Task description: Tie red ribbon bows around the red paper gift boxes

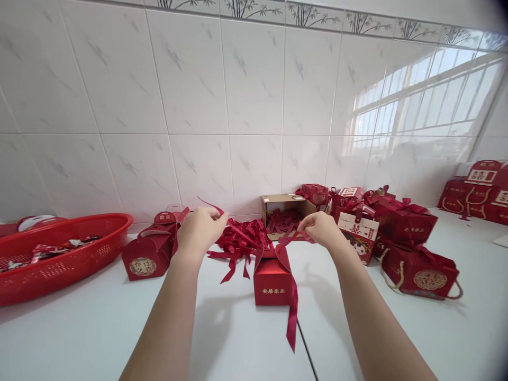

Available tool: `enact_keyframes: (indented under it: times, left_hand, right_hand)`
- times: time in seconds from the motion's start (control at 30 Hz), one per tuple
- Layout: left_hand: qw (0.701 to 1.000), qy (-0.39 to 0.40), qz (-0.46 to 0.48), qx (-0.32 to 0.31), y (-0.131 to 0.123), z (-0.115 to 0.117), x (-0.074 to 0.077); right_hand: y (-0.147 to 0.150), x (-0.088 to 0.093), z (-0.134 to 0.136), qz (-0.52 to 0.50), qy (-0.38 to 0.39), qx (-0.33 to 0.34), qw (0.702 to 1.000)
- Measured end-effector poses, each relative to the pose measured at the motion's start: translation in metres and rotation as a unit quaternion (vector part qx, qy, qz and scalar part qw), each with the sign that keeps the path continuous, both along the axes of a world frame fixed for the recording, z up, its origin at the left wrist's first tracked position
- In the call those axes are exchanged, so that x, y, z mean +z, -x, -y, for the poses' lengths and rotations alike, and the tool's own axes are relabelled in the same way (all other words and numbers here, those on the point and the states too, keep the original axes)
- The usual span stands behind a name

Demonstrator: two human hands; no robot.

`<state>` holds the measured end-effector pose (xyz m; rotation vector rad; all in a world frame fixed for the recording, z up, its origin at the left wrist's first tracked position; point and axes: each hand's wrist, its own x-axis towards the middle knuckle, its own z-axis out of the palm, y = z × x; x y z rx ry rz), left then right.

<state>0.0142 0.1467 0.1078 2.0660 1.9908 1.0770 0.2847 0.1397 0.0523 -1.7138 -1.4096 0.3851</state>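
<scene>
A small red gift box (272, 279) with gold lettering stands on the white counter (238, 338) between my arms. A red ribbon (292, 312) runs over its top flaps and hangs down its right side. My left hand (200, 230) is closed, pinching one end of this ribbon above and left of the box. My right hand (322, 229) is closed too, pinching the other end above and right of the box. A heap of loose red ribbons (242, 241) lies just behind the box.
A red plastic basket (59, 254) with wrapped items sits far left. Another red box (148, 253) stands beside it. An open cardboard carton (283, 209) holding ribbons rests against the tiled wall. Several finished red boxes (400, 233) crowd the right, with more at the far right (476, 193).
</scene>
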Motion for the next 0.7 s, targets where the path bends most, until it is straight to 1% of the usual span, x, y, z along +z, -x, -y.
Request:
enact_keyframes:
  times: [0.1,0.17,0.23,0.33,0.4,0.5,0.6,0.7]
  left_hand:
    - [0.996,-0.042,0.061,-0.056,-0.005,0.006,0.001]
    - [0.99,-0.053,0.095,-0.091,-0.007,0.007,0.0]
    - [0.984,-0.058,0.12,-0.116,-0.01,0.008,-0.001]
    - [0.977,-0.068,0.149,-0.137,-0.013,0.011,-0.001]
    - [0.973,-0.077,0.167,-0.142,-0.014,0.014,0.0]
    - [0.963,-0.101,0.204,-0.144,-0.014,0.017,0.002]
    - [0.95,-0.126,0.248,-0.141,-0.015,0.018,0.003]
    - [0.938,-0.138,0.281,-0.152,-0.017,0.02,0.004]
  right_hand:
    - [0.005,-0.002,-0.002,-0.051,-0.01,0.019,0.998]
    - [0.011,-0.001,-0.002,-0.078,-0.042,0.033,0.996]
    - [0.018,0.002,0.0,-0.103,-0.081,0.048,0.99]
    - [0.028,0.007,0.004,-0.143,-0.127,0.066,0.979]
    - [0.033,0.009,0.005,-0.186,-0.177,0.075,0.964]
    - [0.035,0.012,0.005,-0.238,-0.283,0.08,0.926]
    - [0.034,0.014,0.007,-0.239,-0.356,0.067,0.901]
    - [0.034,0.018,0.012,-0.243,-0.404,0.069,0.879]
